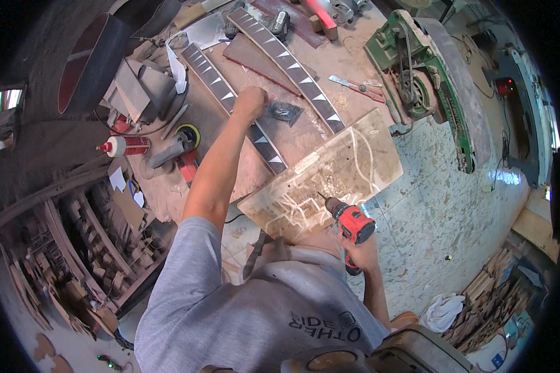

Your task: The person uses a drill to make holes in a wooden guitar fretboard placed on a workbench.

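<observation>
My right hand (362, 248) grips a red and black cordless drill (354, 222), its bit pointing left over a scarred wooden board (379, 155) with carved pale grooves. Reaching forward, my left hand (250, 103) is closed above a dark guitar fretboard (264, 148) with white triangular inlays; what its fingers hold, if anything, is hidden. A small clear bag of dark pieces (284, 112) lies just right of that hand. Farther right, a second inlaid fretboard (292, 69) runs alongside the first. The wooden board sits across the table's near edge, with shavings on it.
A green belt sander (410, 74) stands at the right of the dusty table. Pliers (364, 90) lie near it. On the left are a red glue bottle (127, 146) and a round-pad sander (183, 140). Wood scraps (479, 301) are piled on the right floor.
</observation>
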`<control>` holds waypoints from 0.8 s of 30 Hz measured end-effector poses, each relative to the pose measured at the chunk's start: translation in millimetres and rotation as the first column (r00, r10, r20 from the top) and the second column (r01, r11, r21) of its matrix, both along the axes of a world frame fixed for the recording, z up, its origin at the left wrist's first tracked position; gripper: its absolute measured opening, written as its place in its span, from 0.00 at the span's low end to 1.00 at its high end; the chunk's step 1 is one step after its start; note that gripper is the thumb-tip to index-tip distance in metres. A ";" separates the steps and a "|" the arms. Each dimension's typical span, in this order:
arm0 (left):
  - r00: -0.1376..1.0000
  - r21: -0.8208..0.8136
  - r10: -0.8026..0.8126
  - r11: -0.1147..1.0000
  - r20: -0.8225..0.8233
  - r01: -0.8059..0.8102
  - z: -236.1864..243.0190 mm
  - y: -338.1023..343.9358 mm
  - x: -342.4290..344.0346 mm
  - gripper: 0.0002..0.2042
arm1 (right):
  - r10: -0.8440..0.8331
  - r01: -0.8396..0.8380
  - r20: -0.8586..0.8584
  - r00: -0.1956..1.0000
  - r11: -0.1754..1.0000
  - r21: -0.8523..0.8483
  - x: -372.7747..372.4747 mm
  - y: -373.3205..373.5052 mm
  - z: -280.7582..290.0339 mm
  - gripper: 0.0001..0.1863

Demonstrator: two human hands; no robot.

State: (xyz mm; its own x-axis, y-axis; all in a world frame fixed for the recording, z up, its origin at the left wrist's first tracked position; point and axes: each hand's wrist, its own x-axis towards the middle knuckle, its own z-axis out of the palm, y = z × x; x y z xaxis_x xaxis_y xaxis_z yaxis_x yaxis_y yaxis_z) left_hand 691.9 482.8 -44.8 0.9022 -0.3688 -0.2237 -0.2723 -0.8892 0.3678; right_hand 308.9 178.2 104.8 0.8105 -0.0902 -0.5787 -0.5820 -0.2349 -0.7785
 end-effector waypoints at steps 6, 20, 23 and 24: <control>0.996 0.026 0.089 0.996 -0.019 -0.088 -3.2 -7.4 2.3 0.17 | -0.016 0.016 0.013 1.000 1.000 0.007 -0.5 -9.6 -9.9 0.13; 0.998 0.112 -0.030 0.993 -0.051 0.035 -25.5 -2.7 4.7 0.09 | 0.006 -0.007 -0.027 1.000 0.998 -0.058 4.0 -9.7 -8.0 0.17; 0.999 0.073 -0.044 0.996 -0.030 0.046 -19.2 -8.7 -0.1 0.08 | -0.004 0.003 -0.024 1.000 0.999 -0.046 9.0 -7.8 -0.4 0.17; 0.998 0.095 -0.059 0.994 -0.031 0.061 -10.9 -11.0 -0.8 0.08 | 0.011 -0.009 0.036 0.999 0.998 -0.068 10.4 -6.8 1.2 0.17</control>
State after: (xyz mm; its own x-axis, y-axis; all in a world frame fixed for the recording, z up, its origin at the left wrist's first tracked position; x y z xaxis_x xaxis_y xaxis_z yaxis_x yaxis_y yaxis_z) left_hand 691.0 471.8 -55.7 0.8719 -0.3977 -0.2858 -0.3169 -0.9031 0.2899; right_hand 319.2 171.4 106.0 0.8322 -0.1200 -0.5414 -0.5507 -0.2938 -0.7813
